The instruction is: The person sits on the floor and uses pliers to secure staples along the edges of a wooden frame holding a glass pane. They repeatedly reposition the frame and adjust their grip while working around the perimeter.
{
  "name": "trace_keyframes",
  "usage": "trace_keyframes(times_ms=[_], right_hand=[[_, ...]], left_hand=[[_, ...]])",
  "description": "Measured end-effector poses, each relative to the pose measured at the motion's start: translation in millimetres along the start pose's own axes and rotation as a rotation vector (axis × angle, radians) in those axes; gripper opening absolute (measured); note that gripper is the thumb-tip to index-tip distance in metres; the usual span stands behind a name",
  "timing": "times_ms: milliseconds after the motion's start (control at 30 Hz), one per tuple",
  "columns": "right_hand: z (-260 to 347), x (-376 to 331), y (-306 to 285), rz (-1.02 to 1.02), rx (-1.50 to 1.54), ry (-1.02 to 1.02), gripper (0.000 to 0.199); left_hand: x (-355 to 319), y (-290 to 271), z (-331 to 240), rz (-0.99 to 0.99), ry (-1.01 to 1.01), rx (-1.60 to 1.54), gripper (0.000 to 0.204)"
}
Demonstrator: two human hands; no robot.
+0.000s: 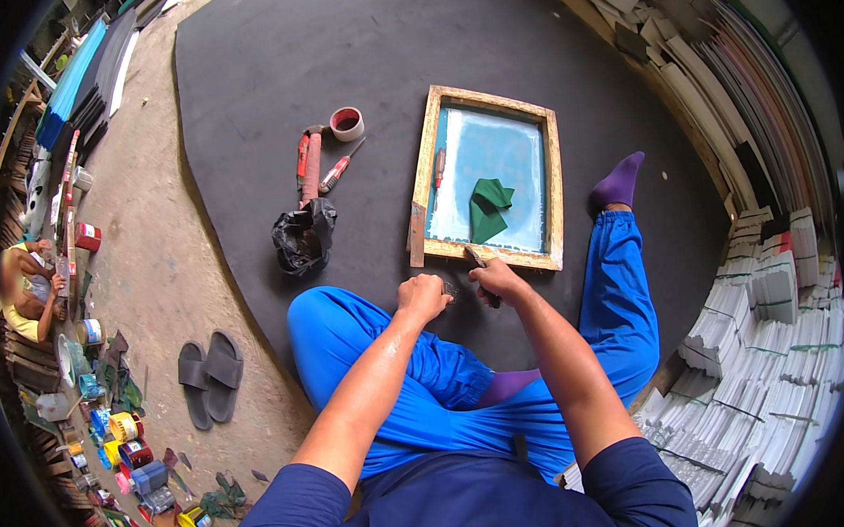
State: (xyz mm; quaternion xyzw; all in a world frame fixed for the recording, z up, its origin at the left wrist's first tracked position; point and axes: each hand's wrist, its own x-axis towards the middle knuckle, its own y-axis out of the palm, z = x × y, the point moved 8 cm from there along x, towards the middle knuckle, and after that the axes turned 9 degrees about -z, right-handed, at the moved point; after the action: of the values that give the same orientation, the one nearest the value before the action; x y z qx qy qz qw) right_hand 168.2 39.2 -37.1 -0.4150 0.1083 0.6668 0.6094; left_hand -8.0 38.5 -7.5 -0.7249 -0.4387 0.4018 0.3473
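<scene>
My left hand [424, 298] is closed in a fist just in front of the frame's near edge. A small dark bit shows beside its fingers, too unclear to name. Close on its right, my right hand [500, 281] grips a dark, narrow hand tool [475, 256], whose tip points toward the frame. That wooden frame [553, 182] lies flat, with pale blue mesh [507, 151] stretched in it. On the mesh rest a folded green cloth [490, 209] and, along the left side, a slim red-handled tool [439, 164].
Left of the frame lie a tape roll [347, 125], a red-handled hammer [313, 165], a screwdriver [341, 168] and a black plastic bag [303, 236]. Grey slippers [210, 378] and paint cans [126, 427] are farther left, near another person [29, 290]. Bundled white stacks [766, 371] line the right.
</scene>
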Motion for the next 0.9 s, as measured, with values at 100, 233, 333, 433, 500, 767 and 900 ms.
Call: trace_keyframes(times_ms=[100,233,333,433,500,767,900], right_hand=[[0,-5,8,-0.097,0.049,-0.011,0.029],[-15,1,11,-0.183,0.056,0.012,0.028],[-1,-11,17,-0.248,-0.005,0.039,0.029],[-11,-9,14,-0.457,-0.195,-0.086,0.038],[3,-24,20,-0.513,-0.218,-0.070,0.039],[10,-46,33,-0.316,-0.251,-0.336,0.032],[-13,-48,40,-0.084,-0.182,-0.269,0.021]], left_hand=[[2,4,2,-0.034,0.000,-0.013,0.032],[5,5,-1,-0.053,-0.022,-0.021,0.026],[6,2,4,-0.066,-0.050,-0.027,0.025],[4,2,1,-0.079,-0.049,-0.055,0.024],[0,-4,7,-0.092,-0.074,-0.059,0.023],[-8,-29,6,-0.434,0.098,-0.221,0.023],[-6,-23,-1,-0.432,0.160,-0.220,0.020]])
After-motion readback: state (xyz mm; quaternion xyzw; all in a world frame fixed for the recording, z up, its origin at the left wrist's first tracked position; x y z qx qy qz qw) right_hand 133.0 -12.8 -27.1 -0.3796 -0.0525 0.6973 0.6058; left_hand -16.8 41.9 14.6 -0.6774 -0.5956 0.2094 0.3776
